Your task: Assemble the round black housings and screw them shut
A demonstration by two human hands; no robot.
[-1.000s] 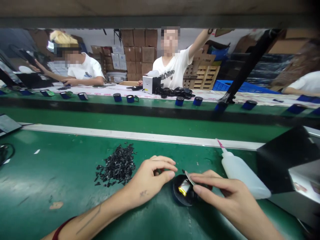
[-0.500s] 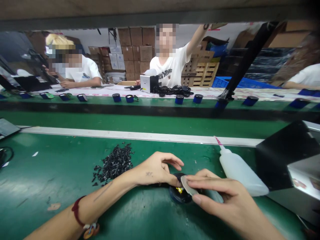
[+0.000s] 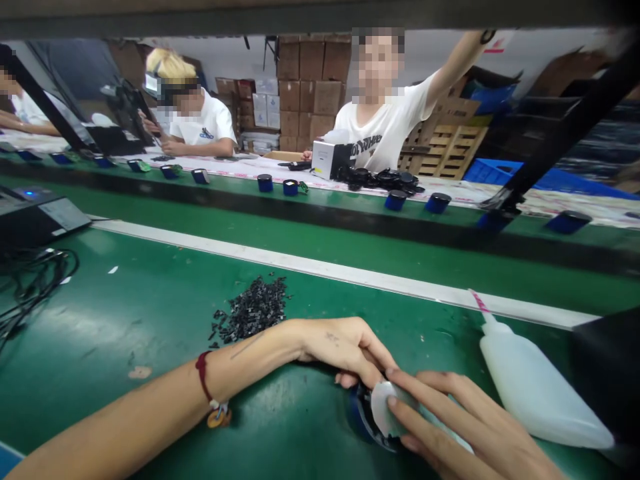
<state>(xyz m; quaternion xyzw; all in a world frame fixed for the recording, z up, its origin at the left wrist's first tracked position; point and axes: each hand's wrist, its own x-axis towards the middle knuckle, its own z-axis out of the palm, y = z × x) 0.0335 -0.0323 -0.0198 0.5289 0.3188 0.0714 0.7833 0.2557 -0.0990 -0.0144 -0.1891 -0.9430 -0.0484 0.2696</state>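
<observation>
The left hand (image 3: 345,350) is held low over the green bench (image 3: 125,320), with the arm laid across it from the lower left and the fingers bent down. A red cord (image 3: 203,363) is worn on that wrist. The right hand (image 3: 463,427) is held at the lower right, and a pale flat piece (image 3: 390,408) is gripped by its fingers (image 3: 425,387). A dark round cup (image 3: 364,417) is seen under the pale piece, between the hands. Most of the cup is hidden, and its inside cannot be seen. Whether it is gripped by the left fingers (image 3: 375,357) cannot be told. A pile of black bits (image 3: 250,310) lies beyond the left arm, and a white squeeze bottle (image 3: 537,387) lies just beside the right hand.
</observation>
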